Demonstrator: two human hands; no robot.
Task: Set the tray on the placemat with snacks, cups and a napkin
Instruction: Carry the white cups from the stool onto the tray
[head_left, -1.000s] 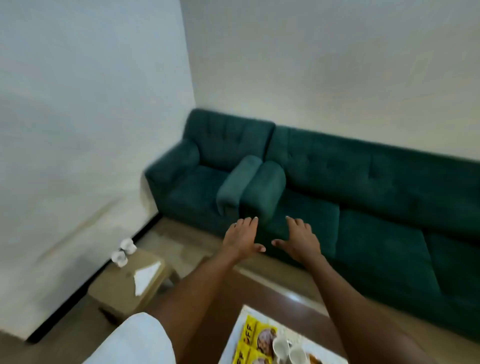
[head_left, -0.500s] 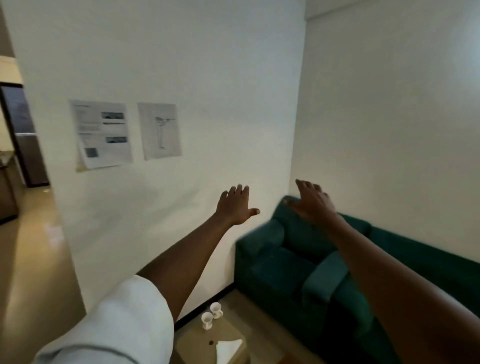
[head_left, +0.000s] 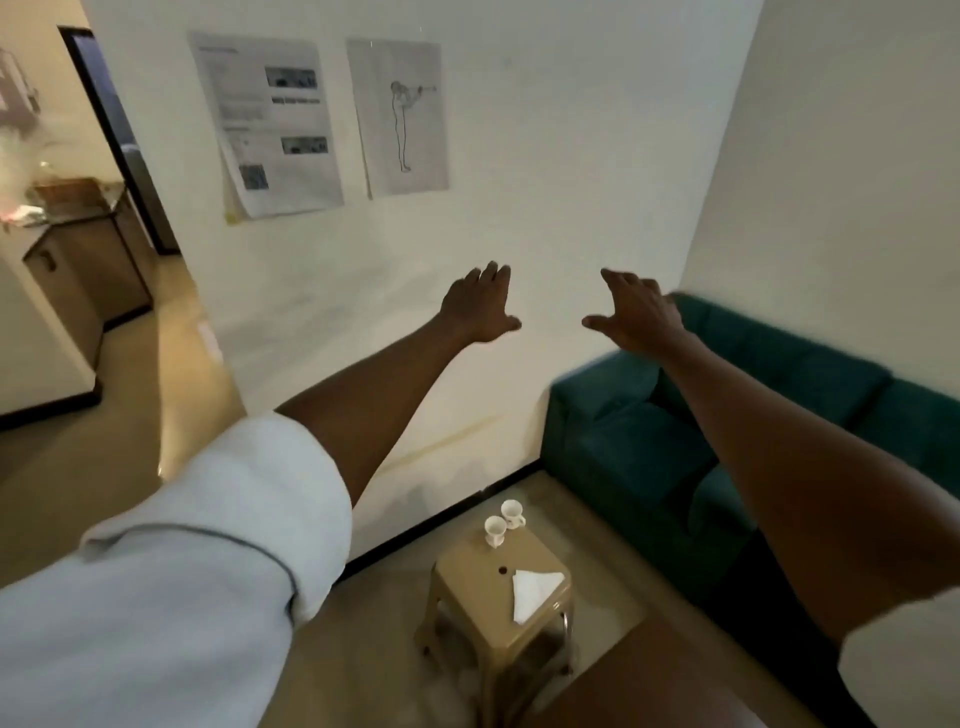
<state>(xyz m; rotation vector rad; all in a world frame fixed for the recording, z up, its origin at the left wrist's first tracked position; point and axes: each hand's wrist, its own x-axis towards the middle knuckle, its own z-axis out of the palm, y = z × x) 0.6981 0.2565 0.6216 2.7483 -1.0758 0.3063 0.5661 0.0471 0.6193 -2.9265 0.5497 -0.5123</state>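
Two small white cups (head_left: 512, 514) stand side by side at the 12 o'clock edge of a beige stool (head_left: 467, 577), a folded napkin (head_left: 532, 592) lying at its 4 o'clock corner; tray, placemat and snacks are out of view. The cups look light, stiff and breakable, best taken by the body or handle, the napkin limp, wanting a corner pinch. The left hand (head_left: 480, 306) and right hand (head_left: 636, 312) hover empty, fingers spread, apart, well above the stool.

Two cups (head_left: 503, 522) and napkin (head_left: 532, 592) on stool (head_left: 470, 584), sofa (head_left: 649, 447) to its right, wall (head_left: 545, 208) behind.
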